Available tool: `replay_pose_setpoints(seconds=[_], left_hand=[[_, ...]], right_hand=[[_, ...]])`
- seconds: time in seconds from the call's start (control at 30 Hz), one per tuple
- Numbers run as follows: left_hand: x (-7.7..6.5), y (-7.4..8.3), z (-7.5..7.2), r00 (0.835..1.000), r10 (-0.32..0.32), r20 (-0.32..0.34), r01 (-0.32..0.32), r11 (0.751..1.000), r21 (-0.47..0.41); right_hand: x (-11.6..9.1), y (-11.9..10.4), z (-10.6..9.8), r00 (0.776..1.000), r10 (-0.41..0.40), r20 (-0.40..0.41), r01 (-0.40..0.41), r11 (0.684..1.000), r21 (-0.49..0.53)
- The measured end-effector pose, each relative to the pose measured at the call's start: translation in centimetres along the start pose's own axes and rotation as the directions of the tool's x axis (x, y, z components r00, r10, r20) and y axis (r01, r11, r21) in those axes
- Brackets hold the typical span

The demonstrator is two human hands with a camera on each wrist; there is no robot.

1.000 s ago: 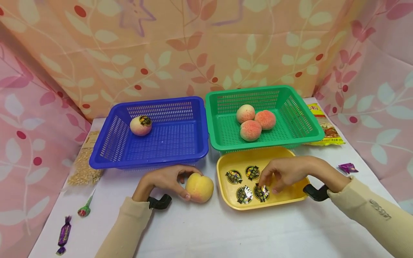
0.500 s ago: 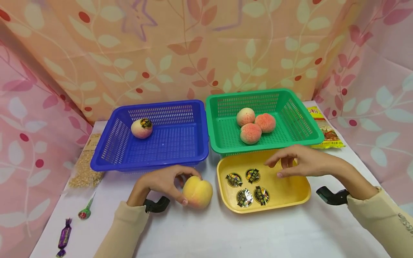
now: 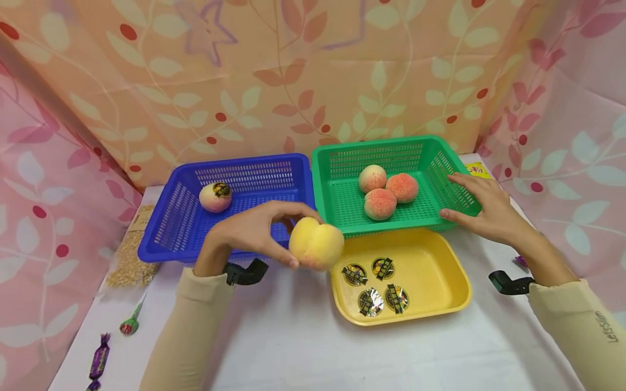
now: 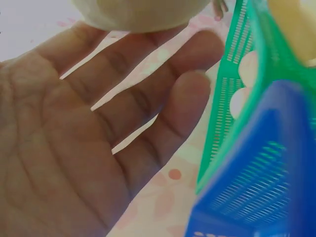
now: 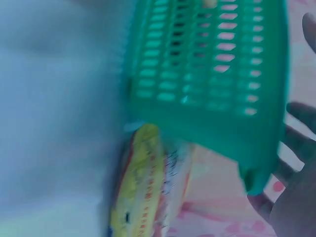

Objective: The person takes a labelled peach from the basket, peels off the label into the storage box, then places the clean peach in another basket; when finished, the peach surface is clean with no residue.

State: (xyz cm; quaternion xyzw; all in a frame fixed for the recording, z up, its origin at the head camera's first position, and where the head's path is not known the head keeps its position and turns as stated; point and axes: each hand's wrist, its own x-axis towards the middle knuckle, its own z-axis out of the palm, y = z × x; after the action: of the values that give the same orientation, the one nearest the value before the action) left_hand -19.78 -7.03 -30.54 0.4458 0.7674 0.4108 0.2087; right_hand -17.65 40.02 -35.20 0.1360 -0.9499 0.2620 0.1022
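My left hand [image 3: 266,231] pinches a yellow peach [image 3: 318,244] between thumb and fingers, in the air by the left rim of the yellow tray [image 3: 440,282]. In the left wrist view only the underside of the peach [image 4: 143,12] shows, above the fingers [image 4: 185,103]. My right hand [image 3: 489,209], holding nothing, hovers with spread fingers at the right end of the green basket [image 3: 342,220]. Inside that basket lie 3 pinkish peaches [image 3: 380,204]. Several round black-and-gold stickers [image 3: 383,267] lie in the yellow tray.
A blue basket [image 3: 225,252] holds one pale peach [image 3: 215,197] with a sticker on it. At the left are a bag of grain [image 3: 134,260], a lollipop [image 3: 129,326] and a purple-wrapped candy [image 3: 99,361]. A yellow packet [image 3: 476,169] is partly hidden behind my right hand.
My left hand has lifted the yellow peach off the table, up and slightly right. My right hand has left the stickers in the tray and moved up and right to the green basket's end.
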Motion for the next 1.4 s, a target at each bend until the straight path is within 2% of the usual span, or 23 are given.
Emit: replay_pose_setpoints(seconds=[0.13, 0.3, 0.43, 0.57, 0.83, 0.97, 1.07, 1.2, 1.3, 1.4], left_hand=[[3.5, -0.2, -1.6, 0.998, -0.023, -0.052, 0.026, 0.998, 0.06], [7.9, -1.3, -3.1, 0.997, -0.058, -0.05, 0.062, 0.995, 0.084], [10.8, -2.5, -3.7, 0.996, -0.08, -0.04, 0.084, 0.992, 0.092], [13.0, -3.5, -4.1, 0.991, -0.13, -0.034, 0.133, 0.986, 0.104], [16.1, -4.3, -4.7, 0.971, -0.224, 0.081, 0.218, 0.973, 0.083], [17.3, -4.7, -4.9, 0.955, -0.277, 0.105, 0.266, 0.958, 0.103], [17.8, -5.0, -4.9, 0.938, -0.334, 0.092, 0.311, 0.929, 0.202], [18.6, -5.3, -4.7, 0.912, -0.403, 0.077, 0.356, 0.87, 0.341], [19.2, -5.4, -4.4, 0.892, -0.446, 0.069, 0.391, 0.839, 0.378], [19.8, -5.6, -4.0, 0.881, -0.469, 0.057, 0.418, 0.831, 0.368]], right_hand=[[0.0, 1.5, 0.3, 0.994, 0.104, 0.039, -0.1, 0.992, -0.081], [0.1, 2.5, 0.5, 0.979, 0.191, 0.065, -0.183, 0.976, -0.118], [0.3, 2.6, 0.7, 0.969, 0.228, 0.091, -0.215, 0.967, -0.133], [0.4, 2.4, 0.7, 0.964, 0.239, 0.115, -0.224, 0.966, -0.128], [0.2, 2.4, 0.5, 0.957, 0.245, 0.158, -0.226, 0.966, -0.129], [0.3, 2.5, 0.6, 0.956, 0.238, 0.17, -0.217, 0.967, -0.133], [0.4, 2.4, 0.7, 0.956, 0.232, 0.179, -0.211, 0.969, -0.128], [0.4, 2.3, 0.7, 0.955, 0.235, 0.183, -0.217, 0.969, -0.115], [0.4, 2.2, 0.6, 0.954, 0.24, 0.179, -0.222, 0.968, -0.117], [0.5, 2.2, 0.6, 0.954, 0.243, 0.173, -0.224, 0.966, -0.126]])
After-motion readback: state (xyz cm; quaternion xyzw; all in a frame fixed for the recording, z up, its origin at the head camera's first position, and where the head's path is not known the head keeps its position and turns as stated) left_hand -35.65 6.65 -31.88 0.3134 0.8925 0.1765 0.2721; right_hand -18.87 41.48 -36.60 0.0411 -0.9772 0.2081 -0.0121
